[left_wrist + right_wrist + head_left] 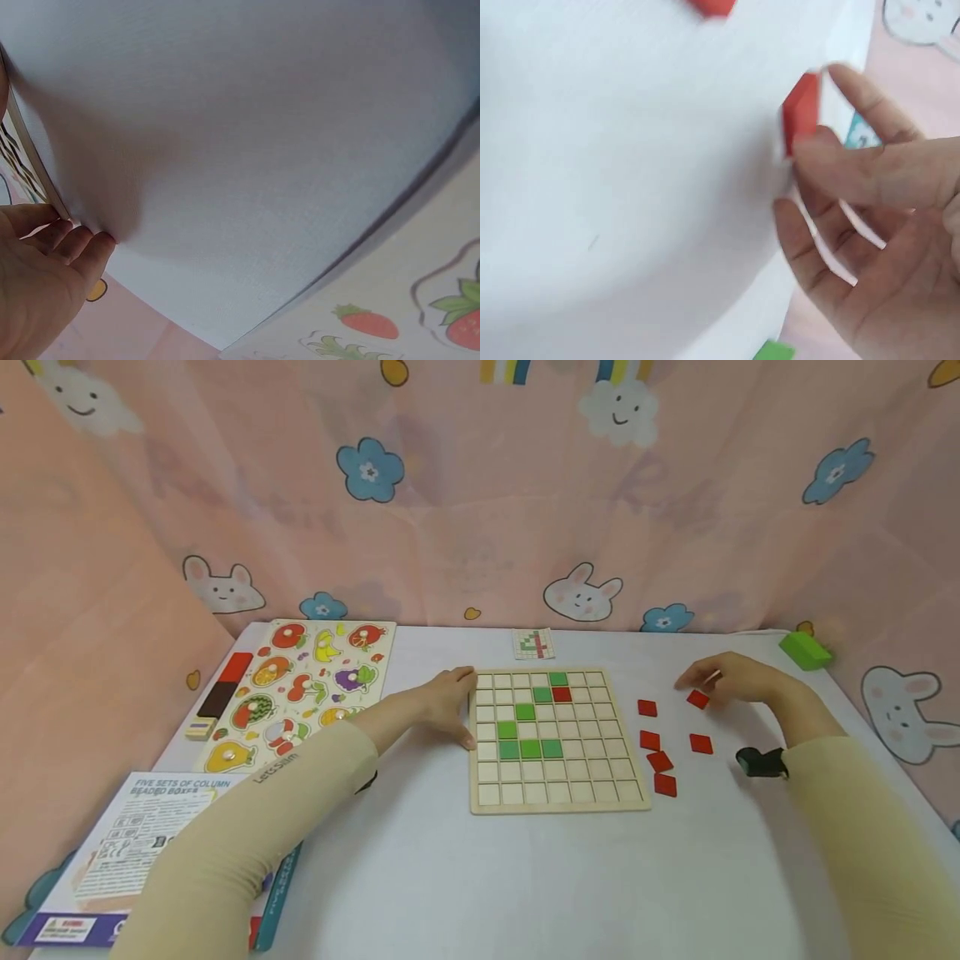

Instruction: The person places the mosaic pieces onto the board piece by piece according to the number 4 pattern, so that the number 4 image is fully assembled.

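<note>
My left hand (447, 703) rests at the left edge of a square wooden grid board (558, 807), thumb lower down and fingertips by the far corner. In the left wrist view its fingers (91, 255) meet the board's rim and the white tabletop. Several green tiles (529, 749) and one red tile (561, 694) lie in the board's cells. To the right of the board, my right hand (735, 681) pinches a red square tile (801, 112) between thumb and fingers. Several loose red tiles (665, 785) lie between that hand and the board.
A small pattern card (533, 644) lies behind the board. At the back right corner is a green block (806, 651). On the left are a fruit puzzle board (300, 685), a red, dark and pale strip (225, 685), and a printed box (142, 835). Pink cloth (465, 543) hangs behind.
</note>
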The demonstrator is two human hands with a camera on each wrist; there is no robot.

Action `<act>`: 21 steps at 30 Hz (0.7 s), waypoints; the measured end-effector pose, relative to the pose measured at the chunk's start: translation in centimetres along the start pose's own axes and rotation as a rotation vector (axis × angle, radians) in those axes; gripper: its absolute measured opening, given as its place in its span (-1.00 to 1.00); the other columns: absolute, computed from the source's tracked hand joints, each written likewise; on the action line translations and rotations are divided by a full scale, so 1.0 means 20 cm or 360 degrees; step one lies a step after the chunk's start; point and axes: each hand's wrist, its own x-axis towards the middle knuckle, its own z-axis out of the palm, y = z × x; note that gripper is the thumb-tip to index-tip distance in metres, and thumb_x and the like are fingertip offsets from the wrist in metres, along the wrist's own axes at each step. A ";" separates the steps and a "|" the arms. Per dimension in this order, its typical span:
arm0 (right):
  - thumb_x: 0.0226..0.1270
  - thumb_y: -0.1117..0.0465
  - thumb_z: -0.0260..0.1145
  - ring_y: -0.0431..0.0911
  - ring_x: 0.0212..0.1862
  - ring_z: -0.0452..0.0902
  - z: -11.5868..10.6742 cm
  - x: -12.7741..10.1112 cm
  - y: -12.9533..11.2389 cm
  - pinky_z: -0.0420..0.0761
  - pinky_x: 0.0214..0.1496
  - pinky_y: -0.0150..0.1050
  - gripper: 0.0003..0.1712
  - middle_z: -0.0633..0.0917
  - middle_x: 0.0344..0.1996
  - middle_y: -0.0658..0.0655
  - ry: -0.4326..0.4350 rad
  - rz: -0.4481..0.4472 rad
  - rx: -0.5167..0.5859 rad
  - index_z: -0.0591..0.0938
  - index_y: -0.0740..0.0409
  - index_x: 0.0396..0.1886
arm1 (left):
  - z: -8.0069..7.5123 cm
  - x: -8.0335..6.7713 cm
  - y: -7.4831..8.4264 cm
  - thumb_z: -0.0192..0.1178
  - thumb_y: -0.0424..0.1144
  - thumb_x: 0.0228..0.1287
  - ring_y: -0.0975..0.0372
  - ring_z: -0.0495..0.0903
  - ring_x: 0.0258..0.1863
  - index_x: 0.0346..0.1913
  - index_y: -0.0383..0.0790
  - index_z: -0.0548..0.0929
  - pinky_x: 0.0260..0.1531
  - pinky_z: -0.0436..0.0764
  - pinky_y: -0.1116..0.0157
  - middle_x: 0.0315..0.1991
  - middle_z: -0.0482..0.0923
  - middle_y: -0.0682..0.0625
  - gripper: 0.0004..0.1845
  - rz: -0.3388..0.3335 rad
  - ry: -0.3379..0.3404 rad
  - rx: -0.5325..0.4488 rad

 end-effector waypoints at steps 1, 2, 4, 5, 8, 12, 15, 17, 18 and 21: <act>0.17 0.42 0.30 0.31 0.16 0.42 0.00 0.00 0.02 0.69 0.03 0.04 -0.53 0.57 0.15 0.39 -0.0002 0.0002 0.0007 0.66 0.16 0.12 | 0.00 0.00 0.00 0.53 0.12 -0.06 -0.19 -0.01 0.57 0.56 -0.37 -0.06 0.58 0.10 0.00 0.61 -0.16 -0.27 0.29 0.0005 0.0003 0.0001; 0.18 0.39 0.34 0.29 0.15 0.42 0.00 -0.01 0.03 0.70 0.01 0.02 -0.55 0.58 0.13 0.37 0.0003 -0.0003 0.0001 0.66 0.13 0.11 | 0.00 0.00 -0.01 0.53 0.12 -0.06 -0.20 0.00 0.57 0.56 -0.37 -0.05 0.58 0.10 -0.01 0.61 -0.16 -0.28 0.29 0.0010 0.0007 0.0001; 0.16 0.31 0.42 0.24 0.12 0.43 0.01 -0.01 0.05 0.69 -0.02 -0.01 -0.58 0.61 0.08 0.32 0.0032 -0.0008 -0.0013 0.68 0.09 0.07 | 0.00 0.00 -0.01 0.54 0.12 -0.07 -0.20 0.00 0.57 0.56 -0.37 -0.05 0.58 0.11 -0.01 0.61 -0.15 -0.28 0.29 0.0015 0.0011 -0.0008; 0.15 0.27 0.45 0.22 0.11 0.44 0.02 -0.01 0.06 0.69 -0.03 -0.02 -0.59 0.62 0.05 0.30 0.0053 -0.0004 -0.0020 0.69 0.08 0.05 | 0.01 0.00 -0.01 0.54 0.12 -0.07 -0.20 0.01 0.57 0.56 -0.36 -0.05 0.57 0.11 0.00 0.61 -0.16 -0.28 0.30 0.0016 0.0011 -0.0011; 0.14 0.19 0.49 0.18 0.06 0.47 0.03 -0.01 0.07 0.68 -0.05 0.01 -0.62 0.66 -0.04 0.24 0.0108 -0.0002 -0.0061 0.69 0.11 -0.02 | 0.01 0.00 -0.02 0.53 0.12 -0.06 -0.20 0.01 0.56 0.56 -0.35 -0.06 0.57 0.12 0.00 0.61 -0.16 -0.27 0.29 0.0019 0.0012 -0.0019; 0.15 0.16 0.49 0.13 -0.02 0.48 0.03 -0.01 0.05 0.65 -0.05 0.02 -0.67 0.66 -0.16 0.20 0.0123 0.0026 -0.0101 0.63 0.20 -0.14 | 0.01 0.00 -0.01 0.53 0.12 -0.05 -0.19 0.00 0.57 0.56 -0.37 -0.06 0.58 0.11 0.01 0.61 -0.15 -0.28 0.29 0.0014 0.0012 -0.0016; 0.19 0.15 0.47 0.07 -0.10 0.47 0.02 0.00 0.01 0.61 -0.13 -0.12 -0.69 0.65 -0.25 0.18 0.0143 0.0069 -0.0103 0.58 0.22 -0.21 | 0.00 -0.01 -0.01 0.53 0.12 -0.05 -0.18 0.01 0.57 0.56 -0.38 -0.06 0.58 0.11 0.02 0.60 -0.13 -0.28 0.29 0.0007 0.0015 -0.0011; 0.24 0.17 0.43 0.03 -0.15 0.46 0.03 0.01 -0.03 0.59 -0.19 -0.22 -0.73 0.64 -0.28 0.18 0.0185 0.0064 -0.0089 0.57 0.24 -0.22 | 0.00 -0.01 0.00 0.53 0.11 -0.05 -0.18 0.01 0.57 0.55 -0.39 -0.05 0.58 0.12 0.02 0.60 -0.13 -0.29 0.28 0.0010 0.0019 -0.0008; 0.27 0.19 0.40 0.02 -0.17 0.46 0.03 0.01 -0.05 0.57 -0.22 -0.26 -0.75 0.63 -0.30 0.18 0.0215 0.0048 -0.0074 0.57 0.25 -0.21 | 0.00 -0.01 0.00 0.52 0.11 -0.05 -0.18 0.02 0.57 0.55 -0.39 -0.05 0.58 0.12 0.02 0.60 -0.12 -0.29 0.28 0.0012 0.0019 -0.0005; 0.34 0.21 0.33 0.01 -0.19 0.48 0.07 0.04 -0.14 0.58 -0.25 -0.35 -0.77 0.63 -0.29 0.20 0.0301 -0.0002 -0.0014 0.56 0.27 -0.15 | 0.00 -0.01 -0.01 0.52 0.12 -0.05 -0.18 0.02 0.57 0.56 -0.39 -0.05 0.58 0.12 0.03 0.60 -0.13 -0.28 0.28 0.0019 0.0019 0.0002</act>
